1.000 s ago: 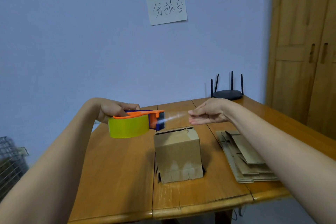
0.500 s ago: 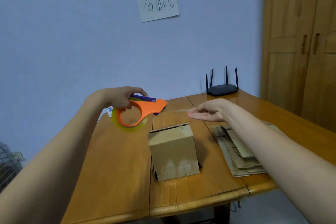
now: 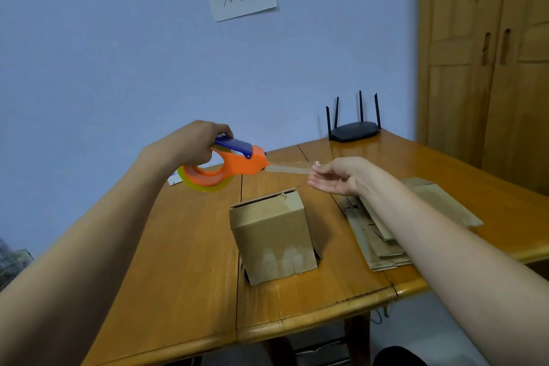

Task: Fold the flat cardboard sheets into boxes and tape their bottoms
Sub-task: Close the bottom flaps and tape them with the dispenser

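A folded cardboard box [image 3: 273,236] stands on the wooden table [image 3: 184,261], its closed flaps facing up. My left hand [image 3: 193,142] grips an orange and blue tape dispenser [image 3: 228,166] holding a yellowish roll, raised above the table behind the box. A clear strip of tape [image 3: 289,168] stretches from the dispenser to my right hand [image 3: 335,177], which pinches its free end palm up, above and behind the box's right side.
A stack of flat cardboard sheets [image 3: 383,235] lies on the table to the right of the box, partly under my right forearm. A black router [image 3: 353,131] sits at the table's far edge. A wooden wardrobe [image 3: 487,68] stands on the right.
The dispenser has tilted onto its side, and my hands have drawn a little further apart, lengthening the tape strip. My right hand has turned palm up, pinching the tape's end.
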`<state>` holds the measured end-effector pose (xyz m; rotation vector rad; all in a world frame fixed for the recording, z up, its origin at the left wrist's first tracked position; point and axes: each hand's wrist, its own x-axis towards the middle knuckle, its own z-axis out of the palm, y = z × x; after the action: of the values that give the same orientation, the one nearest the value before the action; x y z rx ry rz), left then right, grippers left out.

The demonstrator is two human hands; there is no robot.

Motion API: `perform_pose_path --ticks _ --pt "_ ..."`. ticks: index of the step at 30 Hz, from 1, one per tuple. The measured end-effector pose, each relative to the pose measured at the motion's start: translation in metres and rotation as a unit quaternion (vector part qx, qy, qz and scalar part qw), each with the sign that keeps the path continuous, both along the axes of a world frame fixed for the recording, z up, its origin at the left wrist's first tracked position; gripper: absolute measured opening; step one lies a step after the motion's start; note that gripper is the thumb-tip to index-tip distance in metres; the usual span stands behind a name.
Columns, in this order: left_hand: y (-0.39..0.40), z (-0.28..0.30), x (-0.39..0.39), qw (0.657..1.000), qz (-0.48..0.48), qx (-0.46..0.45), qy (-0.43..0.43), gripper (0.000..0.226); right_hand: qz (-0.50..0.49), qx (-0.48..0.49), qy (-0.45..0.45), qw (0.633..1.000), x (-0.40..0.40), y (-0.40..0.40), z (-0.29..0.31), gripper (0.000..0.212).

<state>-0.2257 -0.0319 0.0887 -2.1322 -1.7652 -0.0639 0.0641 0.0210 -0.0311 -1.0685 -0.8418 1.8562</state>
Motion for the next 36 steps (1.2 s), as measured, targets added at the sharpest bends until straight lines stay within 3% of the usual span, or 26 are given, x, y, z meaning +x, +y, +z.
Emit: perform_pose_path --ticks 8,13,16,20,36 --pt "0.001 0.003 0.015 0.998 -0.009 -0.006 0.055 0.062 -0.011 -0.023 -0.004 1.0 -0.006 -0.004 -0.018 0.01" --pt "0.0 0.002 0.016 0.998 -0.005 -0.014 0.053 0.065 -0.013 -0.021 -0.001 1.0 0.001 -0.001 -0.013 0.012" --pt "-0.001 0.004 0.017 0.999 -0.001 -0.014 0.051 0.065 -0.017 -0.013 -0.014 1.0 0.003 0.0 -0.016 0.024" --pt "0.0 0.01 0.029 0.997 0.005 -0.015 0.07 0.064 -0.015 -0.019 -0.024 0.999 -0.002 -0.004 -0.025 0.007" --pt "0.018 0.02 0.104 0.986 -0.013 -0.038 0.164 0.053 -0.007 -0.079 -0.038 0.996 -0.011 -0.013 -0.086 0.009"
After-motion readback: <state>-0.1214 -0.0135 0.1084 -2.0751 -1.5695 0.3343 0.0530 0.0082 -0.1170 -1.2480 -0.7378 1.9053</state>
